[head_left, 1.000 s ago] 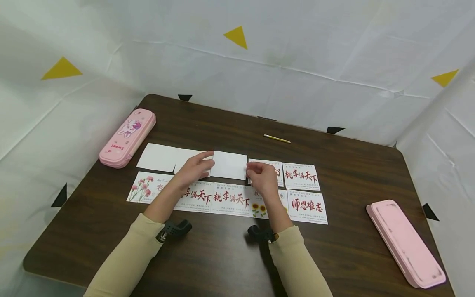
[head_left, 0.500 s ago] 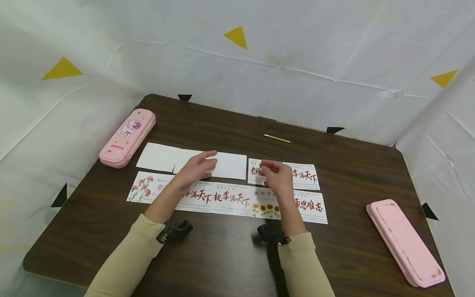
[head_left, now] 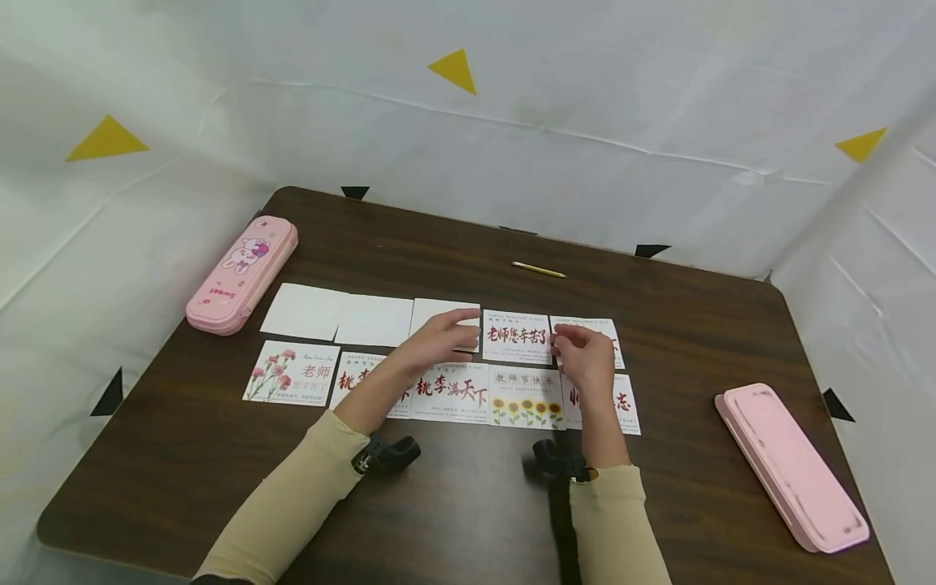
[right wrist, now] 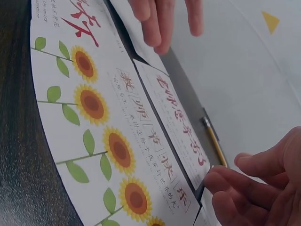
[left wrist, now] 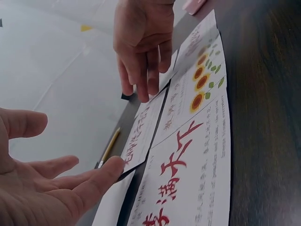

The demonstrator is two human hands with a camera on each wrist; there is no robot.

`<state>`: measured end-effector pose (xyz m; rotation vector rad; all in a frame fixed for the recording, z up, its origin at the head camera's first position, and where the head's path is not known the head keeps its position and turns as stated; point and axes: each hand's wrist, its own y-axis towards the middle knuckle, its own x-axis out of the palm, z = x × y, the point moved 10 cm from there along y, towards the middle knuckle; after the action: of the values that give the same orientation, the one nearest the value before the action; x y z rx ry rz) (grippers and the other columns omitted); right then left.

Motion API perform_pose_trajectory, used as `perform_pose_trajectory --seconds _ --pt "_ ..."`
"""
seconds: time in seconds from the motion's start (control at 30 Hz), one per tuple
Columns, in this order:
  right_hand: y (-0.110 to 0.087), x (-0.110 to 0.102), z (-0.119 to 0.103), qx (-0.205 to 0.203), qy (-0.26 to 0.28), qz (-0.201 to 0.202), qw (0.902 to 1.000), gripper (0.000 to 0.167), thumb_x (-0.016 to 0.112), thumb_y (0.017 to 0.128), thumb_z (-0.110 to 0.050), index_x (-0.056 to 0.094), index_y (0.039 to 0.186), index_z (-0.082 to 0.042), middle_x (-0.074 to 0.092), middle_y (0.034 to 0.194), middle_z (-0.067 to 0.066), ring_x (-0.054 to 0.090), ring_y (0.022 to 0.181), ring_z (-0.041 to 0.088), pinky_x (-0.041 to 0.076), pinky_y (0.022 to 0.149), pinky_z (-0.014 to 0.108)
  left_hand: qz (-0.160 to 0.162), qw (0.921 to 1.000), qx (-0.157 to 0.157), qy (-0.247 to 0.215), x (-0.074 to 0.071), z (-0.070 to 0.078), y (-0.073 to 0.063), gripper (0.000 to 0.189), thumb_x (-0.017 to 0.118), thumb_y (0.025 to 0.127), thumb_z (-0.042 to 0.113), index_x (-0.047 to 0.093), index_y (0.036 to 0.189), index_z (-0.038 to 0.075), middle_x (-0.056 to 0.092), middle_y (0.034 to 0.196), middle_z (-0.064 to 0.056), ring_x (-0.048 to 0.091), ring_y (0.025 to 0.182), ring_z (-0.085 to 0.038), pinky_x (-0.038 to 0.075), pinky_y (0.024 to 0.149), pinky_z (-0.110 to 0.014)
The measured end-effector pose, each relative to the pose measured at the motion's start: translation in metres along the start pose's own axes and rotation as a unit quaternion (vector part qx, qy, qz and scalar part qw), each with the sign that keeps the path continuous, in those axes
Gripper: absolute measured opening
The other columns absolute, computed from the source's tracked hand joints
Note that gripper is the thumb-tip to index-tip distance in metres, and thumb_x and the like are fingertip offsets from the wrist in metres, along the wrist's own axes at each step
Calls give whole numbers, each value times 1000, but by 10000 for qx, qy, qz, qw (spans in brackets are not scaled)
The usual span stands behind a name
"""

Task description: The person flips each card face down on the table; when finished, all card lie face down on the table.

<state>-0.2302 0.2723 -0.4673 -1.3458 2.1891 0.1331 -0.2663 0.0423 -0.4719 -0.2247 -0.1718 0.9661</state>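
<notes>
My left hand [head_left: 442, 337] is over the third blank white card [head_left: 431, 313] of the upper row, fingers extended and holding nothing. In the left wrist view its fingertip [left wrist: 115, 165] is right at the corner of a red-lettered card [head_left: 517, 335]. My right hand [head_left: 585, 357] hovers at that card's other end, its fingers loosely bent with a gap between thumb and fingertips. It partly hides the last upper card [head_left: 613, 337] and the lower right card [head_left: 625, 406]. Below lie a sunflower card [head_left: 526, 398] and a red calligraphy card [head_left: 449, 394].
Two more blank cards [head_left: 374, 318] and a carnation card [head_left: 291, 374] lie to the left. A yellow pencil [head_left: 539, 270] rests behind the rows. Pink pencil cases [head_left: 243, 275] flank the cards at both sides of the dark table [head_left: 468, 504]. White sheeting [head_left: 585, 97] encloses the back.
Both hands have moved right: the left from the second blank card to the third, the right across the red-lettered card, now uncovered. The head view has shifted slightly.
</notes>
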Motion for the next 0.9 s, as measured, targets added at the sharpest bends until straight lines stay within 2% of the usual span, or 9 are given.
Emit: perform_pose_trajectory --seconds 0.1,0.3,0.53,0.7,0.9 --pt "0 1 1 -39 -49 -83 9999 27 57 97 -14 70 118 -3 71 110 14 69 89 23 49 56 26 -13 10000 -30 32 6 0 7 56 51 101 25 35 152 7 48 141 -25 52 126 -37 51 95 -39" --pt "1 1 1 -93 -165 -115 9998 26 59 97 -14 71 119 -5 71 110 13 69 89 24 48 57 22 91 9998 -137 115 10 0 13 60 55 99 29 36 152 10 53 137 -20 56 122 -35 50 96 -39" --pt "2 1 2 -77 -195 -74 9998 26 62 95 -14 71 117 -4 72 107 14 69 86 22 51 53 25 79 9991 -396 128 10 -3 15 60 54 100 29 33 153 11 50 141 -23 56 121 -36 45 102 -43" --pt "2 2 3 -89 -169 -102 9998 26 64 95 -16 72 117 -5 72 106 15 70 87 24 49 53 20 116 9991 -410 -62 10 -3 16 61 54 100 27 32 154 9 50 141 -22 54 125 -35 46 101 -41" --pt "3 1 3 -26 -181 -128 9998 26 64 95 -16 72 117 -5 73 103 15 70 87 23 53 56 24 262 9988 -384 -160 8 -1 16 61 53 100 27 31 154 10 49 141 -24 54 124 -35 48 99 -42"
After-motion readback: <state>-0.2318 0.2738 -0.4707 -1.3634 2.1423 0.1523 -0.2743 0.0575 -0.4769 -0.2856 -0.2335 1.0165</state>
